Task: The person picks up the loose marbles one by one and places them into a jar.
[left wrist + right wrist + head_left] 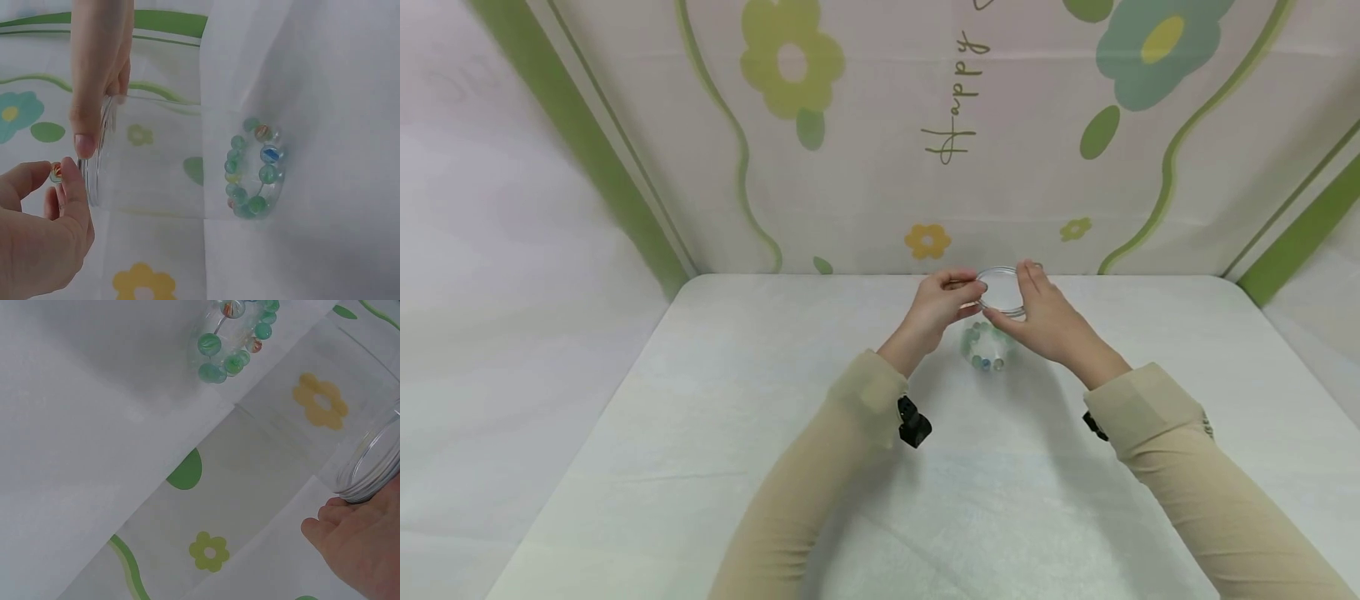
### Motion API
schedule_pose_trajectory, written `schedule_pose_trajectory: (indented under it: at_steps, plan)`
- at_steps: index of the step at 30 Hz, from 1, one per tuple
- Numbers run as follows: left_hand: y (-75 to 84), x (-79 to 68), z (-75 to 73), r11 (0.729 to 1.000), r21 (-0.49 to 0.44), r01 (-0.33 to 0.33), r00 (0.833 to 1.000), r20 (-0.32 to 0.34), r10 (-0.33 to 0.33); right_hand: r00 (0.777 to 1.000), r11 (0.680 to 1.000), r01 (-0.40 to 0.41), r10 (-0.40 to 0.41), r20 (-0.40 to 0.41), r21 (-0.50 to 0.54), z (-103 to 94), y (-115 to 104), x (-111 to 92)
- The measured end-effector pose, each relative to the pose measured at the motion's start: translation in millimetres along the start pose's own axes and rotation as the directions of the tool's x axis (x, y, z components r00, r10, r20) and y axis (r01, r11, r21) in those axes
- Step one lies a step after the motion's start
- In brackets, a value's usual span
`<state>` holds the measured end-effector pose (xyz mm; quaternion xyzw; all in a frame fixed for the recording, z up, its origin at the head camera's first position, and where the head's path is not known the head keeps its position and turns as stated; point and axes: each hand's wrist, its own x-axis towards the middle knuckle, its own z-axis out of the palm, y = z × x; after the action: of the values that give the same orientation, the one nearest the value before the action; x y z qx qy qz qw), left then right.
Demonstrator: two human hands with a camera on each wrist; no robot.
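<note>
A tall clear jar [162, 159] stands on the table, with green, blue and orange-swirled marbles [257, 204] ringed around its bottom. My right hand [1051, 323] grips the jar at its rim, thumb on the near side and fingers on the far side. Close by the mouth, my left hand [931, 307] pinches a small clear marble [56, 171] with an orange-red swirl between thumb and fingertips. In the right wrist view the jar's ridged neck [369, 472] lies against the right hand, while the left hand is out of that view.
The white-covered table [760, 417] extends around the jar, its back edge just behind it. A cloth backdrop [865, 167] printed with flowers and vines rises behind that edge. White side walls [497, 275] stand left and right.
</note>
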<state>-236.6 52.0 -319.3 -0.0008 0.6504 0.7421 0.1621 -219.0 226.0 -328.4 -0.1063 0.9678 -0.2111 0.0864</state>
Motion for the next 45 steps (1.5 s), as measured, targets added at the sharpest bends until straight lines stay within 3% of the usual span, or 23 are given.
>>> schedule_pose_trajectory:
  at_steps: [9,23,28,35,37,39,45]
  plan:
    - [-5.0,-0.5,4.4,0.997,0.062,-0.041,0.998,-0.039,0.044,1.0,1.0,0.002,-0.002,-0.005,-0.003,1.2,0,1]
    - [-7.9,-0.3,-0.8,0.998,0.054,-0.02,0.999,-0.033,0.021,1.0,1.0,0.005,-0.005,-0.008,0.001,2.5,0,2]
    - [-10.8,3.3,-9.8,0.998,0.062,-0.018,0.994,-0.103,0.025,0.999,0.999,0.007,-0.006,-0.034,0.032,4.5,1,4]
    - [-13.5,9.3,-36.8,0.991,0.127,-0.039,0.975,-0.212,0.065,0.999,0.995,0.014,-0.01,-0.044,0.099,6.7,5,5]
    - [-14.4,10.6,-46.0,0.975,0.214,-0.06,0.964,-0.242,0.112,0.999,0.994,0.02,-0.016,-0.038,0.108,6.4,7,5]
    - [-14.4,11.9,-55.3,0.942,0.327,-0.083,0.948,-0.266,0.176,0.999,0.993,0.027,-0.023,-0.03,0.111,5.9,10,5]
    - [-8.6,14.5,-83.0,0.767,0.632,-0.111,0.899,-0.265,0.348,0.999,0.989,0.041,-0.035,-0.04,0.144,3.1,16,5]
